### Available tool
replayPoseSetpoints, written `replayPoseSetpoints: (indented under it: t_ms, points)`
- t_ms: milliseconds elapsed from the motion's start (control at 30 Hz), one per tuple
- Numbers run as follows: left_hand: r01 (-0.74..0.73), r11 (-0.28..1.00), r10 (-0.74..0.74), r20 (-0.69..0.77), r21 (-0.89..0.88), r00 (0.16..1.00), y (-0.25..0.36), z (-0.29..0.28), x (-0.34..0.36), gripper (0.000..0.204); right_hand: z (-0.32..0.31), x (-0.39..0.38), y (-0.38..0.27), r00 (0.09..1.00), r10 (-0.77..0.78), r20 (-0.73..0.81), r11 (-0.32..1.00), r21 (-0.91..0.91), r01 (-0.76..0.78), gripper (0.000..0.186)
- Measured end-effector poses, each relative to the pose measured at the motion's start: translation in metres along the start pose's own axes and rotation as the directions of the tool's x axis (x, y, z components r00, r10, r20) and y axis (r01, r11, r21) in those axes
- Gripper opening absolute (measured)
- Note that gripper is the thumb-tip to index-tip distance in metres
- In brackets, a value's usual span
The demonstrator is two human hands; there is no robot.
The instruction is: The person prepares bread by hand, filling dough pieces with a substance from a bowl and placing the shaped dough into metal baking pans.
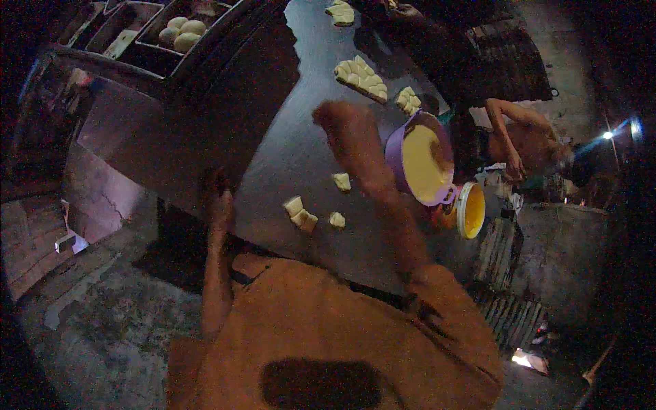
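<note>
My right hand (347, 130) is over the dark table (273, 178), left of a purple basin (394, 154). It is smeared by motion, so I cannot make out its fingers or anything in them. My left hand (219, 188) is at the table's near left side, dim and blurred, with its fingers hard to see. Between the two hands lie small pale dough pieces: a folded-looking one (299, 213), a small lump (341, 182) and another lump (337, 219). Beyond my right hand sits a wide cluster of cut dough pieces (361, 78), with a smaller cluster (408, 100) beside it.
The basin has a pale yellow inside. A yellow bucket (471, 210) with a white rim stands close to it. Metal pans (147, 44) at the far left hold several dough balls (183, 33). More dough (339, 12) lies at the far end. Another person (523, 130) bends at the right.
</note>
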State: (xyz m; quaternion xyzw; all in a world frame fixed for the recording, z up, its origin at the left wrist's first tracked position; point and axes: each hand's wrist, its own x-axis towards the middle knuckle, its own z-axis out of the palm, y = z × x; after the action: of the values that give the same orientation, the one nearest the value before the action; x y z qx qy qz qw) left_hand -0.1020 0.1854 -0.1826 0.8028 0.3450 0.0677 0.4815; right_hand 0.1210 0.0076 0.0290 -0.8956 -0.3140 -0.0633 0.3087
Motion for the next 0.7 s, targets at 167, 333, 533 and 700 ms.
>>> replayPoseSetpoints:
  t_ms: [167, 333, 533, 700]
  points:
    - [-0.046, 0.954, 0.065, -0.055, 0.295, 0.996, -0.064, 0.006, -0.002, 0.032, 0.034, -0.168, 0.088, 0.877, 0.48, 0.017, 0.869, -0.143, -0.473, 0.04]
    - [-0.106, 0.948, 0.158, -0.153, 0.302, 0.976, -0.028, 0.004, 0.002, 0.031, 0.078, -0.202, 0.089, 0.85, 0.527, 0.002, 0.843, -0.122, -0.523, 0.041]
    - [-0.12, 0.933, 0.141, 0.037, -0.338, 0.989, 0.118, -0.009, -0.019, 0.023, 0.083, -0.219, 0.083, 0.819, 0.574, 0.001, 0.814, 0.109, -0.57, 0.042]
    - [-0.843, 0.537, 0.843, 0.016, -0.023, 0.537, 0.26, 0.048, -0.117, 0.022, 0.045, -0.271, 0.073, 0.728, 0.667, 0.161, 0.512, 0.611, -0.604, 0.043]
